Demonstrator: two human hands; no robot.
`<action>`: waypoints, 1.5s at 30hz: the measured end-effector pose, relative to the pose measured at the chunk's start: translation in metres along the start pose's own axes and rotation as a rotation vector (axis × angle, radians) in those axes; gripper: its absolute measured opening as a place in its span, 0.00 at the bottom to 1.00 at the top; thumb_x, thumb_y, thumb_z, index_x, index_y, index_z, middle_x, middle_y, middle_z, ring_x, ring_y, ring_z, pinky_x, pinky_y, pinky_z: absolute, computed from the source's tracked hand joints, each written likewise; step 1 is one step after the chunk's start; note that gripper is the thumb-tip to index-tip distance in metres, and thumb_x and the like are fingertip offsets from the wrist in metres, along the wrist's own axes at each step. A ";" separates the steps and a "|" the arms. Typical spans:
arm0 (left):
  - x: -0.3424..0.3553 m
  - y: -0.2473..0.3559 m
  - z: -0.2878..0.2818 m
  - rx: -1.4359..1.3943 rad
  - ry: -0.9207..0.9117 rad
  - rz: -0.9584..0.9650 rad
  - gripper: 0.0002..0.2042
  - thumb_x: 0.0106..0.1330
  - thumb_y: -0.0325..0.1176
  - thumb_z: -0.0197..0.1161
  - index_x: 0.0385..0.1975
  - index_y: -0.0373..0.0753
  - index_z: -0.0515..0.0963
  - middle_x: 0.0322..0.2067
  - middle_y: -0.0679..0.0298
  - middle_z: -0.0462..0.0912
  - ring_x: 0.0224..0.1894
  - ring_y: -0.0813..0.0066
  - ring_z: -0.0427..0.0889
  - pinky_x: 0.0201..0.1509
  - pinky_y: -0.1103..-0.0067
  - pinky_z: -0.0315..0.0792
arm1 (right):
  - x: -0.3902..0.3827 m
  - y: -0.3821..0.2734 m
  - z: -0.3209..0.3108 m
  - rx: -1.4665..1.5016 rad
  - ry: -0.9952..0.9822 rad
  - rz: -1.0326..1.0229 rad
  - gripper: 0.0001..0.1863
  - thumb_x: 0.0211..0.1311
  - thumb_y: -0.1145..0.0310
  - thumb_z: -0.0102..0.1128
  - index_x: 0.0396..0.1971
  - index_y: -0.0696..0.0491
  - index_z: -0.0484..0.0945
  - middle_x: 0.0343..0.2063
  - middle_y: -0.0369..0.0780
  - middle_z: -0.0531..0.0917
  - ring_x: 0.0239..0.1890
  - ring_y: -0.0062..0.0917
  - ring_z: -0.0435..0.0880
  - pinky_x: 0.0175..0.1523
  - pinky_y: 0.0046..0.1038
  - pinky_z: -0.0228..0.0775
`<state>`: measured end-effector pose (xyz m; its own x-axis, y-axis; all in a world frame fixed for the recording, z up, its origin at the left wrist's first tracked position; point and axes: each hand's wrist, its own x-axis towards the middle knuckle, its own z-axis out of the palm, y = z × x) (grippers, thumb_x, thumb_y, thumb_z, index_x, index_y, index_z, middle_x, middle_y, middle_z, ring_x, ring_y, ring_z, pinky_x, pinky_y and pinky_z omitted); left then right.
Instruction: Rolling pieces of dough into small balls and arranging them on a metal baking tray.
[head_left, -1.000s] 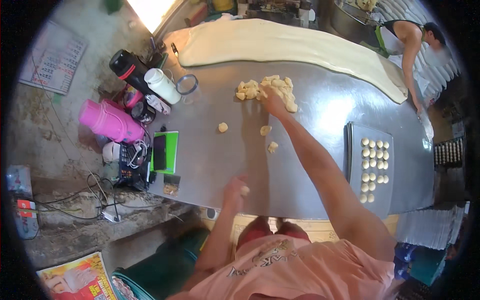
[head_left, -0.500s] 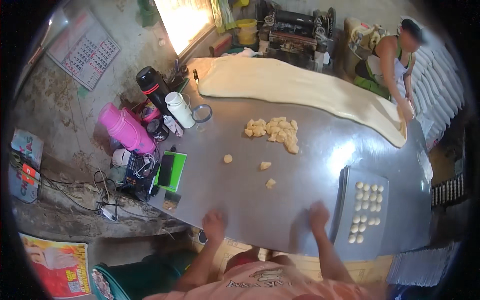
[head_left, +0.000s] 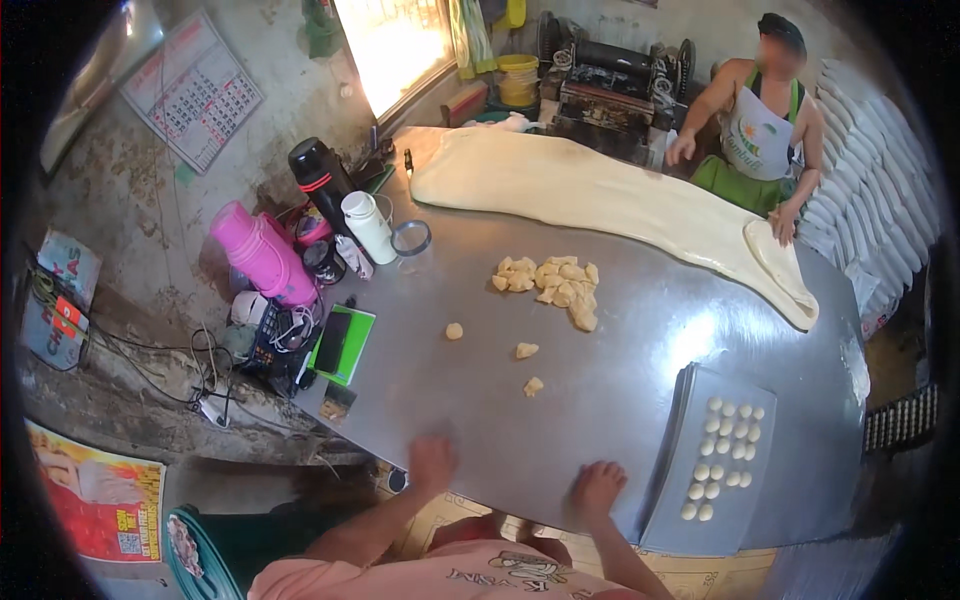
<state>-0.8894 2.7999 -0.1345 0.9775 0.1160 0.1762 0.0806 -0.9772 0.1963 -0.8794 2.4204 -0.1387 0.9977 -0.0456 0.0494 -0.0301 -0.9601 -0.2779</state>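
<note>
My left hand (head_left: pixel 433 465) is curled down on the metal table (head_left: pixel 520 430) near its front edge, slightly blurred. To its right, my right hand (head_left: pixel 600 488) is cupped on the tabletop with its fingers bent and together. Whatever lies under either palm is hidden. Ahead of them are a round dough ball (head_left: pixel 454 331) and two rough dough pieces, one farther (head_left: pixel 526 350) and one nearer (head_left: pixel 534 386). Beyond these sits a pile of cut dough chunks (head_left: pixel 566 288). A grey tray (head_left: pixel 735 510) with rows of small dough balls (head_left: pixel 725 446) stands right of my right hand.
A long dough sheet (head_left: pixel 580 180) spans the far side; a co-worker (head_left: pixel 755 130) touches its folded right end. Along the left edge stand a pink jug (head_left: pixel 262 258), a black flask (head_left: pixel 320 178), a white bottle (head_left: pixel 368 228), a clear container (head_left: pixel 411 240) and a phone (head_left: pixel 333 342) on a green pad.
The co-worker has straightened up, and the sheet's right end is now folded over. My right hand has shifted left and nearer to me, away from the tray. The view has tilted slightly.
</note>
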 end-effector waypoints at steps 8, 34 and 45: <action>0.119 -0.019 0.037 -0.047 0.021 -0.081 0.14 0.81 0.43 0.52 0.47 0.39 0.79 0.43 0.54 0.83 0.53 0.52 0.80 0.59 0.55 0.71 | 0.129 0.008 0.018 0.057 -0.074 -0.280 0.13 0.76 0.62 0.55 0.41 0.58 0.80 0.46 0.54 0.79 0.53 0.50 0.75 0.61 0.53 0.64; 0.045 0.048 0.027 0.068 0.009 -0.237 0.15 0.81 0.44 0.54 0.51 0.38 0.75 0.50 0.51 0.80 0.56 0.48 0.77 0.66 0.53 0.66 | 0.052 -0.014 -0.001 0.080 0.110 -0.111 0.14 0.76 0.60 0.55 0.40 0.57 0.79 0.47 0.50 0.79 0.52 0.49 0.75 0.57 0.53 0.63; -0.003 -0.027 0.019 0.056 -0.060 -0.381 0.16 0.82 0.43 0.51 0.55 0.37 0.75 0.47 0.44 0.83 0.49 0.45 0.83 0.52 0.48 0.78 | 0.053 0.073 0.001 -0.031 -0.011 -0.176 0.13 0.75 0.62 0.56 0.38 0.58 0.79 0.45 0.52 0.79 0.52 0.48 0.75 0.56 0.53 0.63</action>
<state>-0.8912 2.8228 -0.1586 0.8848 0.4639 0.0435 0.4494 -0.8744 0.1832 -0.8286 2.3483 -0.1573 0.9883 0.1273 0.0839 0.1438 -0.9611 -0.2360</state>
